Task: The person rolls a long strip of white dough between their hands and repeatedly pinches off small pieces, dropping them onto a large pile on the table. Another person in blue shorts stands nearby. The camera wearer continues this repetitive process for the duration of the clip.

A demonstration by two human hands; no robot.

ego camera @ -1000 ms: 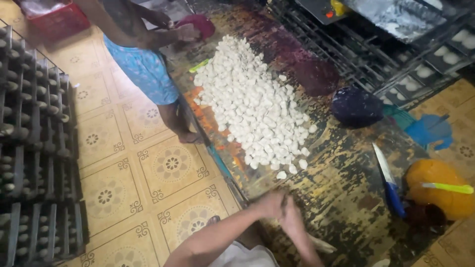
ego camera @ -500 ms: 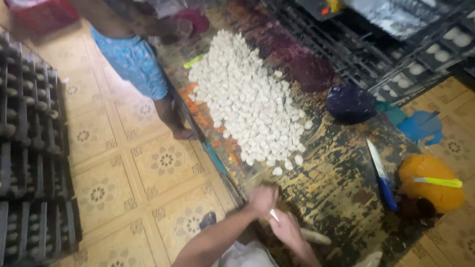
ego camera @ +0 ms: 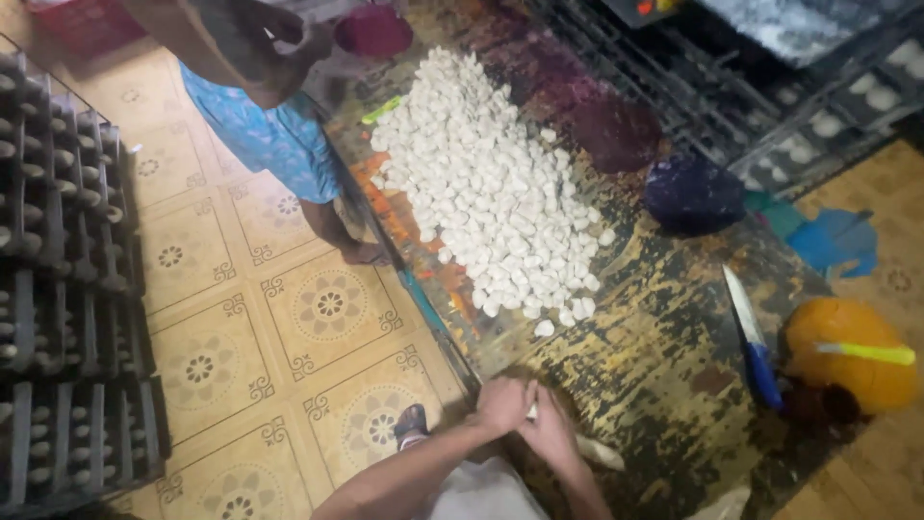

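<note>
A: What are the hands doing?

B: The left hand (ego camera: 502,404) and the right hand (ego camera: 551,430) press together at the near edge of the table (ego camera: 664,376), closed around a small white piece (ego camera: 531,411). Only a sliver of it shows between the fingers.

A: So the piece sits right in the grip?

B: Yes, pinched where the two hands meet, just above the worn, paint-flecked tabletop.

A: And around them?

B: Just right of the right hand lies a pale lump (ego camera: 599,451) on the table. Farther off, well apart from the hands, a big heap of white pieces (ego camera: 486,188) spreads toward the far side, with a few strays at its near end.

A: Anything to the right?

B: A knife with a blue handle (ego camera: 753,339) lies beside an orange round thing (ego camera: 847,351). Farther still sits a dark bowl (ego camera: 691,191).

A: Someone else there?

B: Another person in blue patterned shorts (ego camera: 265,135) stands at the far left of the table, on the patterned tile floor (ego camera: 289,337). Dark trays (ego camera: 67,289) are stacked along the left.
</note>
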